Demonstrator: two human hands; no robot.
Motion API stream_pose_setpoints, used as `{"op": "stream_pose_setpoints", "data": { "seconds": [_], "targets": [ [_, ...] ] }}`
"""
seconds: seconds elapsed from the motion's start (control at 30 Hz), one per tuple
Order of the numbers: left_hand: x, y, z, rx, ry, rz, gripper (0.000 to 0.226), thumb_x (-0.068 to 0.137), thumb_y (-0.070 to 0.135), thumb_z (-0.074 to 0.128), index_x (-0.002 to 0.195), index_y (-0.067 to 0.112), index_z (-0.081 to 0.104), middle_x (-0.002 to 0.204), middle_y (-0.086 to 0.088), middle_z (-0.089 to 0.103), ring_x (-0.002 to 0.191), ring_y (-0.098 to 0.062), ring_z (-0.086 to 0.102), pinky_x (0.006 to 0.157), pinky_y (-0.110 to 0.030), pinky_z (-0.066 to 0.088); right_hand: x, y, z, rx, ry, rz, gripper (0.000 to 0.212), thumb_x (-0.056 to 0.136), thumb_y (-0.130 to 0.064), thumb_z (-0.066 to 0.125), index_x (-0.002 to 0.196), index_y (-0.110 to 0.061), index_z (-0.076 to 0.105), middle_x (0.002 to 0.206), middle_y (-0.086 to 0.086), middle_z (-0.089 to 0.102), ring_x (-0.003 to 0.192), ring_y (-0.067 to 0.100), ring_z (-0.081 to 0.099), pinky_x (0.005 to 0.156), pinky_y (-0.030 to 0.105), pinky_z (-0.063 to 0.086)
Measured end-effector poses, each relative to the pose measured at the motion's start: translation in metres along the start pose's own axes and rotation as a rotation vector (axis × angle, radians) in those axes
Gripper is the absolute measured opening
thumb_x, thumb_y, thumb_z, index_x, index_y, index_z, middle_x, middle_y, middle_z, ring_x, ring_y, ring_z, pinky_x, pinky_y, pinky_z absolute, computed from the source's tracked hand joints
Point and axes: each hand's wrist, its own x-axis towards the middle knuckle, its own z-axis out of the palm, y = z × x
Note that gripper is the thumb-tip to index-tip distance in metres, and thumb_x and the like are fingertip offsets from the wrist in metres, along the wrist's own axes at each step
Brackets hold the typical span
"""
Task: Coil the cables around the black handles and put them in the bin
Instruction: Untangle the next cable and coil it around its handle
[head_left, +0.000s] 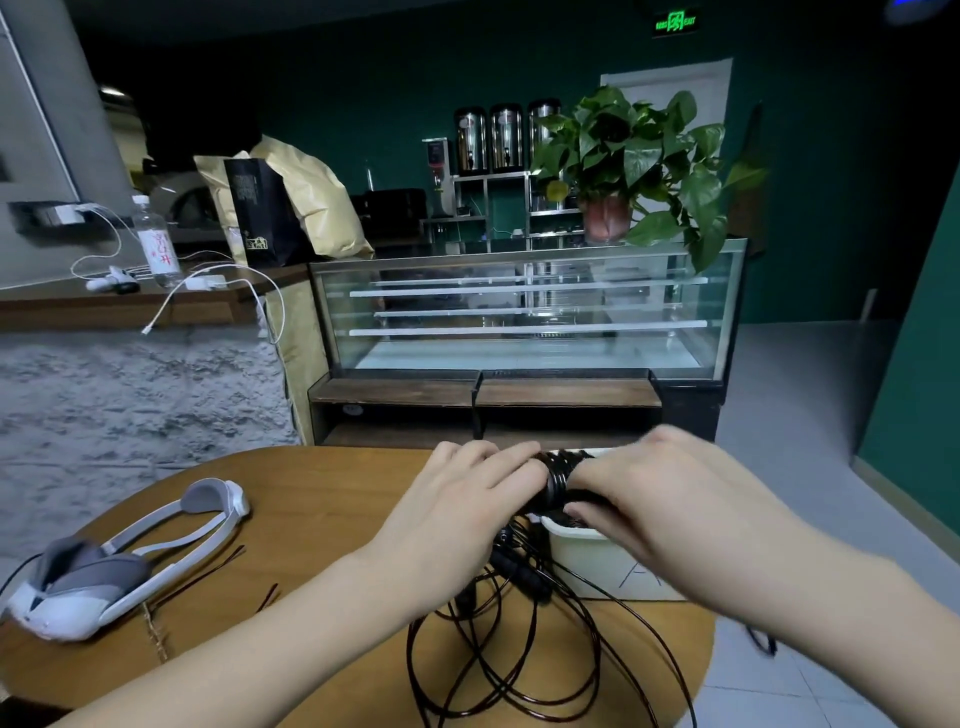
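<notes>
Low centre of the frame: left hand reaching in from the lower left, fingers fairly straight and close together, tips laid over the left end of a black handle; whether the thumb curls under cannot be told. Right hand coming in from the lower right, slightly blurred, fingers curled over the handle's right part – gripping it, thumb side hidden. Between the two hands, several tight turns of dark cable wound round the handle, the bundle held level just above the near left corner of a white bin. Bin at the right edge of a round wooden table, its inside mostly hidden by the right hand. Below the hands, loose loops of the same dark cable spread over the table in the lower centre, some strands running up toward the handle, with other black handles lying among them just left of the bin. At lower left, a white and grey headset on the table, well apart from the cables. Beyond the table, a glass display case mid-frame – a potted plant on top of it at upper right.
</notes>
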Motion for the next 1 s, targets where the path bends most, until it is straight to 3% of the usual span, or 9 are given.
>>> {"op": "stream_pose_setpoints", "data": {
  "seconds": [0.07, 0.17, 0.23, 0.33, 0.43, 0.53, 0.63, 0.77, 1.0],
  "targets": [
    [-0.003, -0.002, -0.001, -0.043, -0.032, 0.074, 0.066, 0.068, -0.011, 0.062, 0.126, 0.019, 0.051, 0.141, -0.001, 0.056, 0.113, -0.027, 0.056, 0.084, -0.039, 0.049, 0.005, 0.015, 0.002, -0.124, 0.072, -0.082, 0.029, 0.091, -0.048, 0.048, 0.074, -0.032, 0.065, 0.063, -0.012, 0.056, 0.063, 0.016, 0.058, 0.068, 0.032, 0.045],
    [-0.006, -0.007, -0.003, -0.142, -0.074, 0.162, 0.058, 0.076, -0.005, 0.042, 0.130, 0.017, 0.048, 0.137, 0.002, 0.053, 0.117, -0.026, 0.055, 0.095, -0.039, 0.044, 0.015, 0.029, 0.001, -0.172, 0.124, -0.189, 0.044, 0.093, -0.058, 0.038, 0.075, -0.031, 0.068, 0.075, -0.011, 0.059, 0.081, 0.020, 0.055, 0.091, 0.038, 0.041],
    [-0.009, -0.010, -0.004, -0.195, -0.074, 0.199, 0.061, 0.078, -0.010, 0.044, 0.133, 0.015, 0.048, 0.134, 0.006, 0.053, 0.116, -0.024, 0.053, 0.098, -0.036, 0.041, 0.019, 0.034, 0.002, -0.184, 0.159, -0.208, 0.037, 0.092, -0.055, 0.043, 0.079, -0.032, 0.069, 0.095, -0.006, 0.061, 0.100, 0.023, 0.055, 0.105, 0.047, 0.036],
    [-0.013, -0.010, -0.008, -0.295, -0.057, 0.199, 0.083, 0.073, -0.020, 0.062, 0.142, 0.019, 0.041, 0.130, 0.009, 0.048, 0.119, -0.020, 0.047, 0.101, -0.029, 0.039, 0.023, 0.037, 0.009, -0.203, 0.139, -0.205, 0.004, 0.089, -0.032, 0.065, 0.086, -0.034, 0.068, 0.119, -0.001, 0.059, 0.120, 0.028, 0.049, 0.112, 0.056, 0.027],
    [-0.013, -0.006, -0.014, -0.339, -0.031, 0.256, 0.091, 0.078, -0.019, 0.056, 0.149, 0.029, 0.026, 0.136, 0.010, 0.042, 0.120, -0.023, 0.045, 0.103, -0.030, 0.038, 0.026, 0.036, 0.014, -0.193, 0.104, -0.212, 0.020, 0.082, -0.022, 0.076, 0.092, -0.037, 0.067, 0.129, -0.002, 0.057, 0.127, 0.028, 0.046, 0.113, 0.057, 0.026],
    [-0.014, -0.005, -0.013, -0.273, 0.016, 0.343, 0.077, 0.086, -0.020, 0.046, 0.151, 0.020, 0.034, 0.142, 0.002, 0.050, 0.120, -0.029, 0.049, 0.104, -0.040, 0.041, 0.027, 0.038, 0.019, -0.104, 0.072, -0.244, 0.023, 0.088, -0.023, 0.065, 0.103, -0.041, 0.065, 0.132, -0.008, 0.056, 0.129, 0.023, 0.044, 0.111, 0.053, 0.030],
    [-0.017, -0.001, -0.011, -0.303, 0.056, 0.362, 0.082, 0.085, -0.023, 0.050, 0.152, 0.020, 0.033, 0.141, -0.006, 0.053, 0.121, -0.032, 0.051, 0.099, -0.045, 0.044, 0.029, 0.044, 0.021, 0.156, -0.033, -0.250, 0.025, 0.096, -0.025, 0.056, 0.108, -0.046, 0.061, 0.123, -0.022, 0.056, 0.125, 0.010, 0.043, 0.103, 0.042, 0.039],
    [-0.020, 0.004, -0.010, -0.284, 0.072, 0.394, 0.088, 0.080, -0.023, 0.046, 0.153, 0.023, 0.034, 0.141, -0.010, 0.051, 0.121, -0.036, 0.053, 0.098, -0.046, 0.045, 0.028, 0.046, 0.031, 0.456, -0.171, -0.191, 0.033, 0.097, -0.016, 0.055, 0.109, -0.045, 0.065, 0.121, -0.024, 0.054, 0.121, 0.000, 0.043, 0.099, 0.030, 0.042],
    [-0.017, 0.017, -0.006, -0.454, 0.175, 0.375, 0.061, 0.088, -0.017, 0.042, 0.143, 0.009, 0.042, 0.125, -0.013, 0.056, 0.117, -0.033, 0.057, 0.102, -0.048, 0.047, 0.028, 0.042, 0.043, 0.967, -0.078, -0.046, 0.015, 0.091, -0.019, 0.069, 0.102, -0.022, 0.079, 0.107, -0.007, 0.070, 0.107, 0.017, 0.066, 0.095, 0.030, 0.051]
  ]
}}
